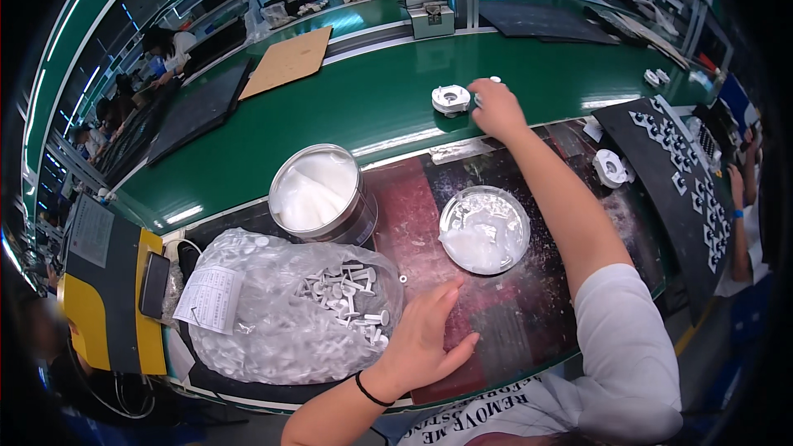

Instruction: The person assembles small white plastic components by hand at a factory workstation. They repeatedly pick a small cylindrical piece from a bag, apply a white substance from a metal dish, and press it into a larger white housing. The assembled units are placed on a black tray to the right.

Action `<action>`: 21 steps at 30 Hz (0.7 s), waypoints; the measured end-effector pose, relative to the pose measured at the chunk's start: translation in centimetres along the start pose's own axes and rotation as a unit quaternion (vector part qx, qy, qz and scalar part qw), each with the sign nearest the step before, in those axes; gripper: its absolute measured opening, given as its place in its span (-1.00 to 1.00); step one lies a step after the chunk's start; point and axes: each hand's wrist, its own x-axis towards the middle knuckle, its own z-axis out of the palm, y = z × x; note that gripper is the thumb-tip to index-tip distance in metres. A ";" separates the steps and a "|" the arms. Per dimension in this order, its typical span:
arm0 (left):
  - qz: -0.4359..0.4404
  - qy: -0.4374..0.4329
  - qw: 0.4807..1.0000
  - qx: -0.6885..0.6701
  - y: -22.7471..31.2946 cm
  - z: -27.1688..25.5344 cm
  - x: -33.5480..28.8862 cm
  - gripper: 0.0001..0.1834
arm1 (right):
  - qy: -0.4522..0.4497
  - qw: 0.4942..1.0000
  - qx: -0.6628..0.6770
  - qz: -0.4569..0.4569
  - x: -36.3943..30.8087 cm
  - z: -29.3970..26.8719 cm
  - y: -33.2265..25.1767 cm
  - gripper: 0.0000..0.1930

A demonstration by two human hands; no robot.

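My left hand [425,334] hovers over the near edge of the work table, thumb and fingers apart, nothing in it. My right arm stretches across to the green conveyor belt, where the fingers of my right hand [498,109] are curled; small white bits show beside them, but whatever they grip is mostly hidden. Just left of those fingers lies a white plastic housing [450,99] with a round central hole. Between my hands sits a shallow round dish [526,227] holding translucent white grease [479,246]. Beside my left hand is a clear plastic bag [248,351] of white flat-headed pins [355,287].
A large metal tin [360,223] of white grease stands behind the bag. Another white housing [610,168] lies right of my forearm. A black board [661,173] carries rows of small parts. A yellow-and-grey machine [111,289] stands left. Other people work around the belt.
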 end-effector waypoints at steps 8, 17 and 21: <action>0.009 -0.012 1.000 0.017 0.2 -0.1 0.0 -0.05 | 0.014 0.963 -0.217 -0.156 1.1 2.1 -4.4 -0.80; 0.018 0.045 0.994 0.097 0.2 -0.8 -0.2 -0.02 | -0.119 0.963 0.227 -0.089 -4.2 -5.2 -10.2 -0.76; 0.026 0.149 0.981 0.122 0.1 -0.8 -0.1 0.15 | -0.355 0.750 0.552 0.082 -12.7 -10.8 -10.0 -0.76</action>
